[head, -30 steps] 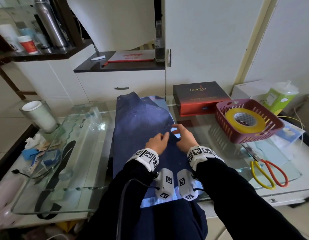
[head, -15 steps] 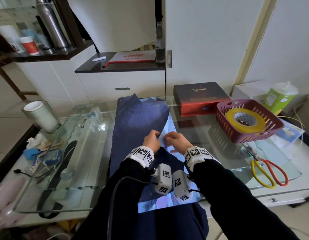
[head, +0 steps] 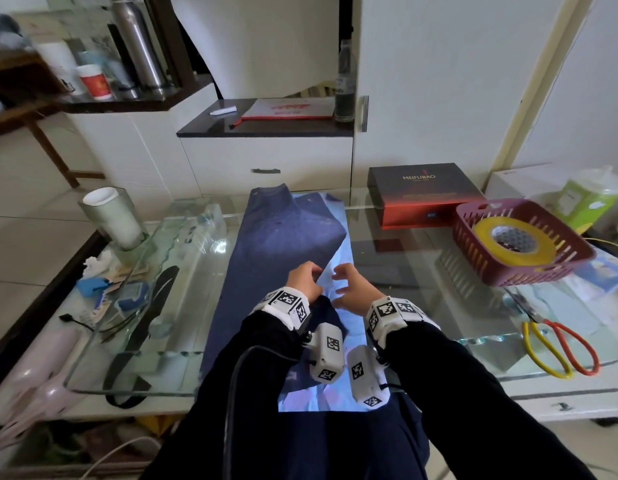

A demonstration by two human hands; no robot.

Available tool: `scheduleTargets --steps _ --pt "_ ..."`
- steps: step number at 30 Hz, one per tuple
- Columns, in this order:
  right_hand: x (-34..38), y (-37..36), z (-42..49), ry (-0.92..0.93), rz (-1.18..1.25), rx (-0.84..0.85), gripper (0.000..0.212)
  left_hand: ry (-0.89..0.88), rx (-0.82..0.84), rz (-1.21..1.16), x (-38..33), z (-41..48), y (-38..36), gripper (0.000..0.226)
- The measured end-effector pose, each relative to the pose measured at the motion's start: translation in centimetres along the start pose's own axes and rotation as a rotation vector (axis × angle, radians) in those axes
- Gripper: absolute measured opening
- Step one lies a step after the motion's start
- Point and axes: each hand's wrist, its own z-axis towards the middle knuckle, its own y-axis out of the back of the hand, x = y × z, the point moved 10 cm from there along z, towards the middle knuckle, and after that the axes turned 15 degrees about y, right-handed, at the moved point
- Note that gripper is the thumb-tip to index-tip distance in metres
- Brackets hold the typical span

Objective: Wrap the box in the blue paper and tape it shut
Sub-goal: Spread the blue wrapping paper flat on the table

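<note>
The blue paper lies lengthwise on the glass table, dark side up, and hangs over the near edge. A folded flap leaves its pale underside bare along the right. My left hand pinches the slanted edge of that flap near the middle of the sheet. Close beside it, my right hand hovers over the pale strip with loosely curled fingers and holds nothing that I can see. The black and red box stands at the back right, off the paper. A yellow tape roll lies in a red basket.
Scissors with red and yellow handles lie at the table's right front. A white roll in a glass stands at the left, with clutter under the glass there. A green tissue pack sits behind the basket.
Both hands drew slightly toward me and left. The dark flap slid left, baring more pale underside. My right hand's fingers came off the paper edge.
</note>
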Motion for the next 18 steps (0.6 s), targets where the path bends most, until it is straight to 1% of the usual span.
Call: scheduleTargets --steps 3,5,8,11,13,15,16,17,18 --pt "-0.9 -1.1 0.0 -0.037 -0.074 0.089 0.086 -0.005 0.008 -0.021 0.4 0.5 0.4 0.036" --pt "-1.5 -2.2 -0.1 -0.052 -0.179 0.206 0.091 -0.009 0.029 -0.013 0.7 0.7 0.5 0.041" --pt "-1.6 -2.7 -0.6 -0.063 -0.418 0.339 0.081 -0.03 0.077 0.039 0.9 0.6 0.4 0.059" --pt "-1.9 -3.2 -0.9 -0.095 -0.501 0.393 0.066 -0.065 0.092 0.08 1.0 0.3 0.5 0.068" --pt "-2.4 -3.7 -0.7 -0.106 -0.53 0.411 0.068 -0.092 0.088 0.125 1.0 0.2 0.6 0.068" --pt "-3.1 -4.3 -0.3 -0.087 -0.589 0.412 0.077 -0.108 0.058 0.143 0.9 0.0 0.8 0.063" --pt "-3.7 -4.3 0.0 -0.081 -0.627 0.393 0.077 -0.112 0.04 0.134 0.8 -0.1 1.0 0.059" --pt "-3.9 -4.0 0.2 -0.078 -0.663 0.367 0.07 -0.118 0.021 0.124 0.6 -0.1 1.3 0.057" --pt "-4.5 -3.6 0.4 -0.081 -0.69 0.337 0.059 -0.123 0.004 0.124 0.5 -0.3 1.5 0.056"
